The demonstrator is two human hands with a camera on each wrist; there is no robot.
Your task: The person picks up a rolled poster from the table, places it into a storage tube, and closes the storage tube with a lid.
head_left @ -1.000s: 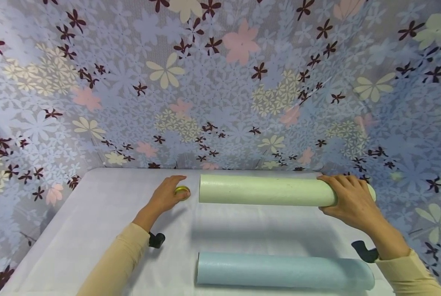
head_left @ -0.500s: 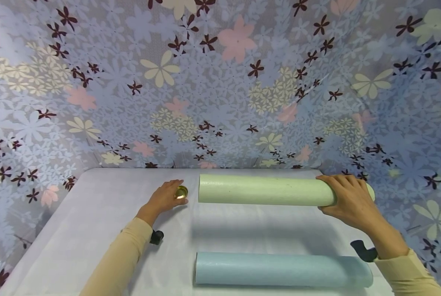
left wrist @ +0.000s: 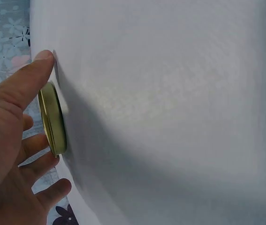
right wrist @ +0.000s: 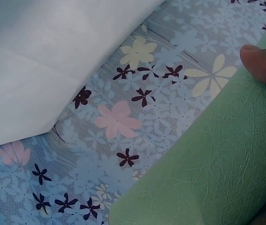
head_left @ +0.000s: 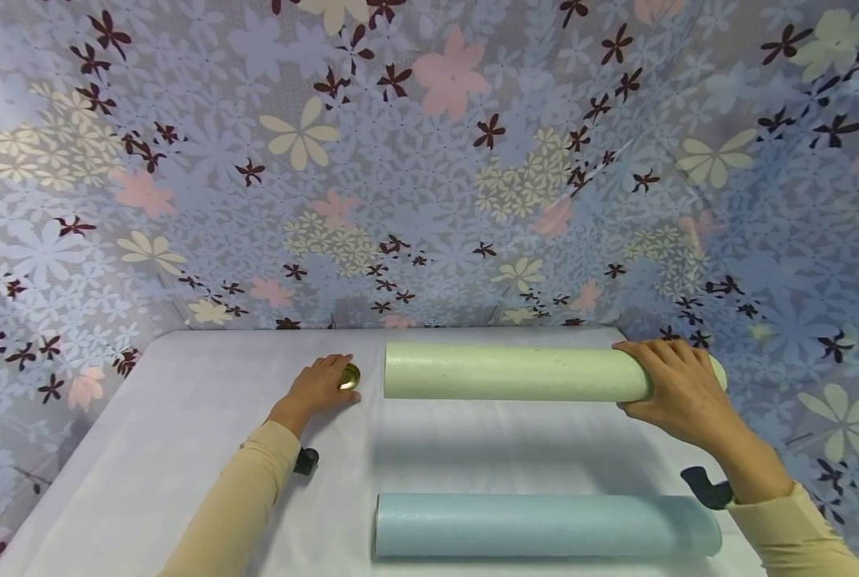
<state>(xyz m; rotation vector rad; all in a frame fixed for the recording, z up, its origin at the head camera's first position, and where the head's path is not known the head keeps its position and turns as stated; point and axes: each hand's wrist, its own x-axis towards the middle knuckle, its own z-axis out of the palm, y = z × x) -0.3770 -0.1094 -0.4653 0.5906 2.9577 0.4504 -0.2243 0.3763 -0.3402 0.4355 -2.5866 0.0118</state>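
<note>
A small gold lid (head_left: 348,376) lies on the white-clothed table (head_left: 184,417), just left of a long green foam roller (head_left: 509,372). My left hand (head_left: 321,389) covers the lid. In the left wrist view the lid (left wrist: 52,117) sits edge-on between my thumb (left wrist: 34,70) and curled fingers. My right hand (head_left: 671,385) grips the right end of the green roller, fingers wrapped over its top. The right wrist view shows the roller's textured skin (right wrist: 208,173) and one fingertip (right wrist: 262,63) on it.
A light blue foam roller (head_left: 545,526) lies parallel near the table's front edge. A floral backdrop (head_left: 429,160) rises behind and to both sides of the table. Black wrist mounts (head_left: 305,460) show by my sleeves.
My left fingers have drawn in around the gold lid, which now shows at their tips. The right hand and the green roller have stayed put.
</note>
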